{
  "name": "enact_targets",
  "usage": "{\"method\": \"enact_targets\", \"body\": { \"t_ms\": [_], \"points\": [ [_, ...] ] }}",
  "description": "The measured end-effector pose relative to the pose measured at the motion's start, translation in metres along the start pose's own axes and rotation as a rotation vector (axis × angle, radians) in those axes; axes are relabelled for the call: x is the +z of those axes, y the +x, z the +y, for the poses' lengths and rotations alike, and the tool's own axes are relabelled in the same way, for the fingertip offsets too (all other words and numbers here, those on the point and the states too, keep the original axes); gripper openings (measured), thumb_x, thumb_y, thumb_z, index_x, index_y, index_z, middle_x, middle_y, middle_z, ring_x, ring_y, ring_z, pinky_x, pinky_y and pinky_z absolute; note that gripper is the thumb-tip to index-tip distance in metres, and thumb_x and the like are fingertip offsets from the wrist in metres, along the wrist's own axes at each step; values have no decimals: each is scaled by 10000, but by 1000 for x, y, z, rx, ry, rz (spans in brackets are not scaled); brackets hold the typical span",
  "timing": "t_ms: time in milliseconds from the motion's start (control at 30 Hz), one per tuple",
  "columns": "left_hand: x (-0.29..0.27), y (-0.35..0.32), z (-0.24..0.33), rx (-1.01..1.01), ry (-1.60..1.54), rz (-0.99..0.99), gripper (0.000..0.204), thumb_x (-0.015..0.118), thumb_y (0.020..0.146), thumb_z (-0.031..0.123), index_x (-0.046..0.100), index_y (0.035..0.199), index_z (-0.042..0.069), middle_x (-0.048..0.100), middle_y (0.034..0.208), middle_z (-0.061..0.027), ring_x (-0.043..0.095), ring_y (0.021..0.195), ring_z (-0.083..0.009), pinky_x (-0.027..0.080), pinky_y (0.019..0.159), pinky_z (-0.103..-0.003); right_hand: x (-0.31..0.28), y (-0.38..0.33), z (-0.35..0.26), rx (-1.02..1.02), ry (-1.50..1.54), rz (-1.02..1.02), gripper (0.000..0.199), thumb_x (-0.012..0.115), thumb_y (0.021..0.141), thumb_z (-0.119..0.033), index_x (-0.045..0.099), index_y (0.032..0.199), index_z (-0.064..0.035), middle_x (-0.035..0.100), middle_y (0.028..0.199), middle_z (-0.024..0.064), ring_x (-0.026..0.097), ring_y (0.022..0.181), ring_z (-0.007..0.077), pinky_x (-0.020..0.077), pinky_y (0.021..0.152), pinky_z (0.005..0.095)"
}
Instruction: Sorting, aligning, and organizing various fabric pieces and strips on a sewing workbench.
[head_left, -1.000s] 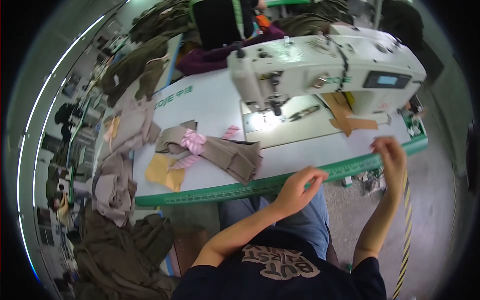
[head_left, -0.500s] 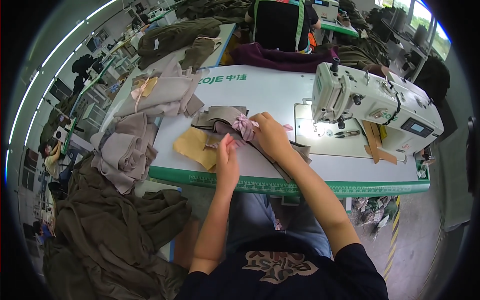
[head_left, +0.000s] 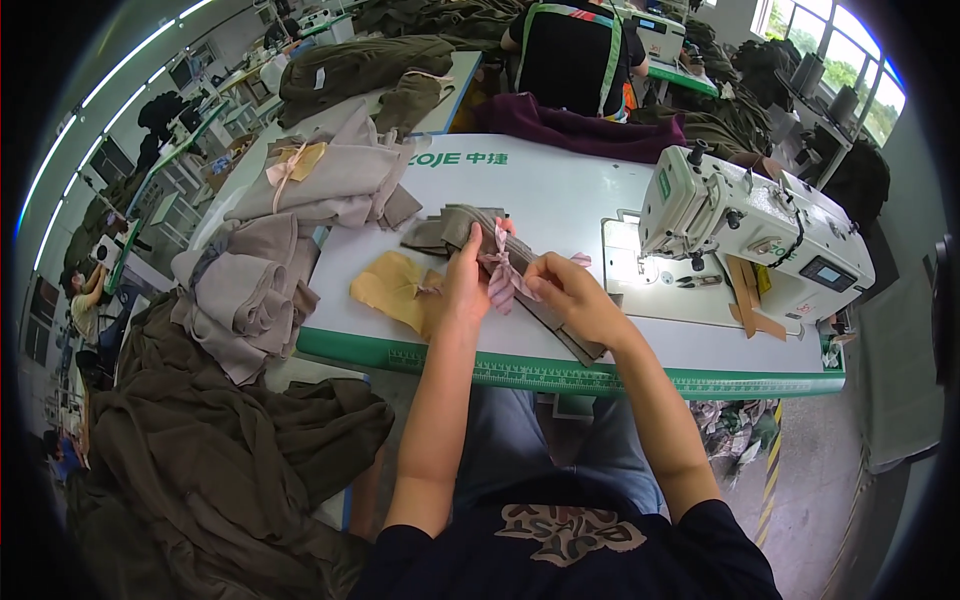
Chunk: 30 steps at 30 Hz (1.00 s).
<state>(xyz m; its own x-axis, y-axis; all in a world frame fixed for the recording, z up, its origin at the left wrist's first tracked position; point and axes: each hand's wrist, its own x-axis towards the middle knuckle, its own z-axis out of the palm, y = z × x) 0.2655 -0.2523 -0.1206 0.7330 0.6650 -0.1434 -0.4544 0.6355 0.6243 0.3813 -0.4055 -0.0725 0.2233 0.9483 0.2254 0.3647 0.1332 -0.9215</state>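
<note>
A bundle of grey-brown fabric pieces point(head_left: 462, 217) lies folded over on the white sewing table, and a pink striped cloth strip point(head_left: 502, 272) is tied around it. My left hand point(head_left: 467, 278) grips the bundle just left of the knot, its thumb on top and fingertips showing on the far side. With bent fingers, my right hand point(head_left: 568, 293) pinches the strip's loose part to the right of the knot. Below the bundle, longer dark fabric ends stick out toward the table's front edge. Beside my left wrist rests a mustard-yellow cloth piece point(head_left: 385, 287).
A white sewing machine point(head_left: 755, 230) stands at the right, with brown strips point(head_left: 742, 295) by its base. Grey fabric piles point(head_left: 245, 290) lie at the left, above dark olive cloth point(head_left: 220, 450). Purple fabric point(head_left: 580, 125) lies along the far edge; beyond it sits another person point(head_left: 565, 60).
My left hand has moved up from beside the bundle and closed on it. My right hand has shifted right and nearer me, drawing the strip, whose knot and loops now show.
</note>
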Motion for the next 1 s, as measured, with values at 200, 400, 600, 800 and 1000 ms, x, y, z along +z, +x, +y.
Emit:
{"method": "enact_targets", "body": {
  "t_ms": [200, 400, 600, 800, 1000],
  "points": [
    [21, -4, -4, 298, 125, -107, 425, 534, 1017, 315, 518, 1276, -22, 641, 1190, -144, 602, 1132, -208, 485, 943, -324, -3, -1, -3, 158, 27, 114, 133, 633, 931, -128, 595, 932, -1, 558, 801, 52, 533, 730, 114, 430, 668, 264],
    [38, -14, -12, 304, 118, -65, 405, 517, 1028, 288, 505, 1287, -23, 631, 1220, -149, 590, 1156, -208, 481, 959, -332, 21, 1, -9, -14, -654, 349, 195, 678, 919, -191, 620, 860, -14, 559, 778, 15, 503, 727, 69, 421, 614, 260],
    [39, -11, -8, 303, 138, -82, 410, 495, 1036, 296, 502, 1280, -34, 631, 1223, -155, 594, 1145, -205, 481, 954, -328, 21, -8, 3, 178, -163, 117, 203, 678, 915, -184, 620, 831, -8, 568, 775, 10, 514, 726, 70, 418, 621, 258],
    [12, 19, -8, 280, 126, -110, 408, 473, 1044, 291, 501, 1280, -40, 646, 1195, -160, 615, 1102, -211, 482, 948, -336, 5, -40, -29, 23, 188, -113, 183, 629, 946, -163, 621, 856, -3, 544, 776, 11, 511, 729, 76, 415, 645, 256],
    [25, 12, -17, 153, 118, -156, 354, 479, 1040, 278, 583, 1211, -14, 647, 1200, -135, 624, 1069, -198, 482, 937, -337, 5, -22, -6, -87, -73, 112, 91, 610, 939, -115, 635, 972, -33, 597, 877, 57, 573, 743, 157, 454, 674, 286]
  ]
}}
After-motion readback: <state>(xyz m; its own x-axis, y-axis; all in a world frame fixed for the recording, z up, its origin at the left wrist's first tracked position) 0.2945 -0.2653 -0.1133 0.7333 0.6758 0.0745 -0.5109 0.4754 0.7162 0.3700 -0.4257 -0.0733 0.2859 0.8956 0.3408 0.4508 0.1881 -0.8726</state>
